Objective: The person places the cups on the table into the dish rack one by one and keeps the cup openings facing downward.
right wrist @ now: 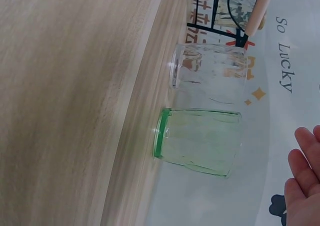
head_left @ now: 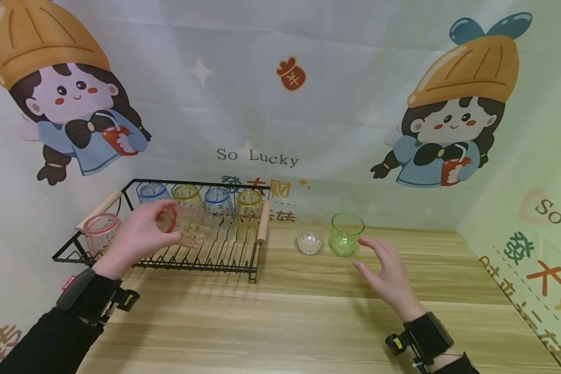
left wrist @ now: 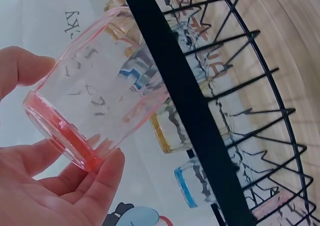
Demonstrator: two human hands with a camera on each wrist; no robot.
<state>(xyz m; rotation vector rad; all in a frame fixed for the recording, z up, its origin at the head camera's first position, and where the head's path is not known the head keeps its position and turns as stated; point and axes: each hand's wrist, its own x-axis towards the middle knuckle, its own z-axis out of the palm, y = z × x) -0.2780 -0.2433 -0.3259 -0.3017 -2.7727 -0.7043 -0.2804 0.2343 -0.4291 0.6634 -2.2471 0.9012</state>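
Observation:
My left hand [head_left: 142, 228] grips a clear pinkish-red glass [left wrist: 95, 85] near its thick red base, between thumb and fingers. The glass is tilted on its side above the black wire rack [head_left: 191, 268], its mouth pointing away from the palm. My right hand [head_left: 388, 270] is held just right of a green glass [head_left: 348, 236], fingers apart and holding nothing. That green glass stands upright on the table, with a colourless glass [head_left: 310, 239] on its left. In the right wrist view, part of the right hand [right wrist: 305, 181] shows at the edge, apart from both glasses.
Along the rack's back row stand several glasses, among them a blue one [head_left: 218, 205] and a yellow one [head_left: 249, 208]. A pink glass [head_left: 102, 234] occupies the rack's left front. Wooden handles [head_left: 264, 222] flank the rack. Printed cloth [head_left: 336, 114] hangs behind the wooden table [head_left: 280, 327].

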